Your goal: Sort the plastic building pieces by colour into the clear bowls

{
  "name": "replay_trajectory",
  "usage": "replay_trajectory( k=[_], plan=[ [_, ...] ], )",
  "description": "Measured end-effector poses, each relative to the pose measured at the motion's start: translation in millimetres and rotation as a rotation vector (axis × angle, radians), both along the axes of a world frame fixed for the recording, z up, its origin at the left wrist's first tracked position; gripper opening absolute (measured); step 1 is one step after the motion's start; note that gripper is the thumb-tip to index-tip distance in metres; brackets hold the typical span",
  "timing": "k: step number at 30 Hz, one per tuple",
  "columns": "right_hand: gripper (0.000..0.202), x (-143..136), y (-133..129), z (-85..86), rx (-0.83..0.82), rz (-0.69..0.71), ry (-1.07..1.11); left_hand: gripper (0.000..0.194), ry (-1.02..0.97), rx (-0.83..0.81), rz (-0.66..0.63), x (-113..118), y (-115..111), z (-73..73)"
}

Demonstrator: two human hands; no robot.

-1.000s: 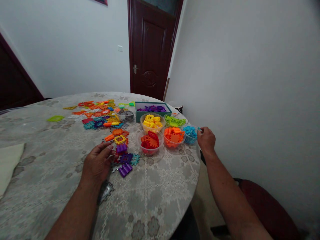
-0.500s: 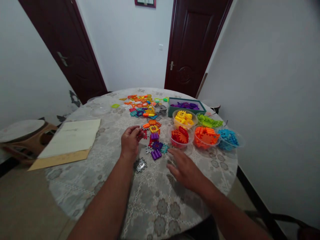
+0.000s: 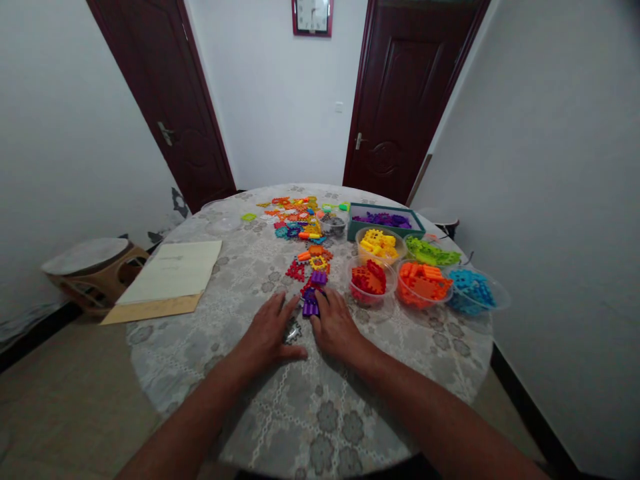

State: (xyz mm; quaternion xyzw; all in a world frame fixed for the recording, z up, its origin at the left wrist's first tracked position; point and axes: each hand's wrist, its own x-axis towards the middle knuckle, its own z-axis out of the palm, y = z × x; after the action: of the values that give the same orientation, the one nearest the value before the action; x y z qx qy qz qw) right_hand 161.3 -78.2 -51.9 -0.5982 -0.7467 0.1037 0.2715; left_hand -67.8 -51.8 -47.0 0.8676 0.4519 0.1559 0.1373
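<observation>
Ridged purple piece (image 3: 311, 309) touches the right hand (image 3: 337, 329) on flower-patterned cloth (image 3: 333, 417).

On the round, cloth-covered tabletop (image 3: 330, 413), a flat cream paper sheet (image 3: 173, 270) lies at the left upon a flat tan paper piece (image 3: 150, 311). Near the middle, a purple ridged plastic block (image 3: 310, 309) lies behind a silver-grey notched plastic piece (image 3: 293, 331) and before a yellow square plastic frame (image 3: 318, 263). Farther back spreads a multicoloured plastic heap (image 3: 295, 217). At the right, round clear plastic bowls hold, in front from left to right, red plastic pieces (image 3: 369, 279), orange plastic pieces (image 3: 424, 283) and blue plastic pieces (image 3: 470, 292); behind them, yellow plastic pieces (image 3: 379, 245), then green plastic pieces (image 3: 431, 253). Behind these, purple plastic pieces (image 3: 383, 220) lie in a rectangular green-rimmed box (image 3: 387, 233).
</observation>
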Motion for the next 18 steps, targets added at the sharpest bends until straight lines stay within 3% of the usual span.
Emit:
replay_trajectory(
  k=[5, 8, 12, 15, 18],
  plan=[
    [0.058, -17, 18, 3.5, 0.043, 0.105, 0.252, 0.119, -0.046, 0.171, 0.04, 17, 25, -13.2],
    [0.055, -31, 29, 7.8, 0.043, 0.121, 0.467, 0.107, -0.1, 0.22, 0.002, 25, 37, -7.7],
    [0.048, -42, 42, 16.6, 0.02, 0.041, 0.663, 0.082, -0.163, 0.222, -0.002, 33, 46, 5.3],
    [0.042, -39, 57, 31.0, 0.085, -0.026, 0.596, 0.059, -0.189, 0.231, 0.035, 36, 50, 11.5],
    [0.041, -31, 82, 49.6, 0.199, -0.055, 0.386, 0.048, -0.192, 0.257, 0.057, 38, 49, 11.7]
  ],
)
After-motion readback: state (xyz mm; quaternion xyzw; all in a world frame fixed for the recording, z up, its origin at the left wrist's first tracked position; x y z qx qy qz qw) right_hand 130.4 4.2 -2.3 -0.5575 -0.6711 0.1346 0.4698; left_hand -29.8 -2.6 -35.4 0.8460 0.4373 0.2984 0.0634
